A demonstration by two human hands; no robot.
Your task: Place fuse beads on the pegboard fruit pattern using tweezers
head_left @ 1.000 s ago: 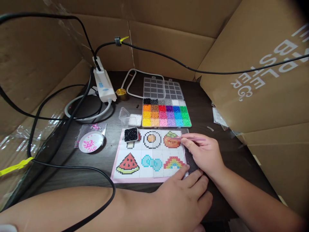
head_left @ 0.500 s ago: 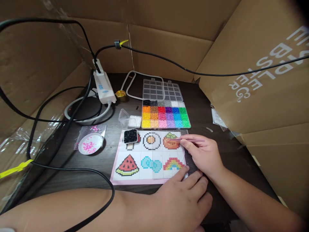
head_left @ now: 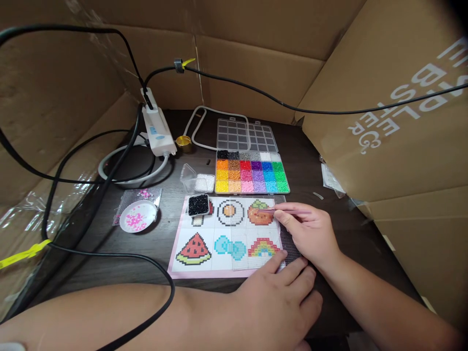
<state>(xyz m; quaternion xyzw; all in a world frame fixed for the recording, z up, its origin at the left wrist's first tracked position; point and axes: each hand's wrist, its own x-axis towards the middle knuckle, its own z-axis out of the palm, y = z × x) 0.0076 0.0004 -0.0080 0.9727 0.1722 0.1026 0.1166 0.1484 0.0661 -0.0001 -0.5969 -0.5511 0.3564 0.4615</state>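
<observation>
A pattern sheet (head_left: 204,234) with pixel pictures of a watermelon, egg, orange fruit and rainbow lies on the dark table. A clear pegboard (head_left: 288,241) covers its right part. My right hand (head_left: 310,234) pinches thin pink tweezers (head_left: 288,211) whose tip rests on the orange fruit picture (head_left: 259,214). My left hand (head_left: 278,302) lies flat with fingers stretched, pressing the sheet's lower right corner. A small tray of black beads (head_left: 198,204) sits on the sheet's top left.
A bead box (head_left: 251,176) with many coloured compartments stands behind the sheet, lid open. A white dish of pink beads (head_left: 138,215) sits left on another pegboard. Black cables (head_left: 109,253) cross the left side; cardboard walls (head_left: 402,122) enclose the table.
</observation>
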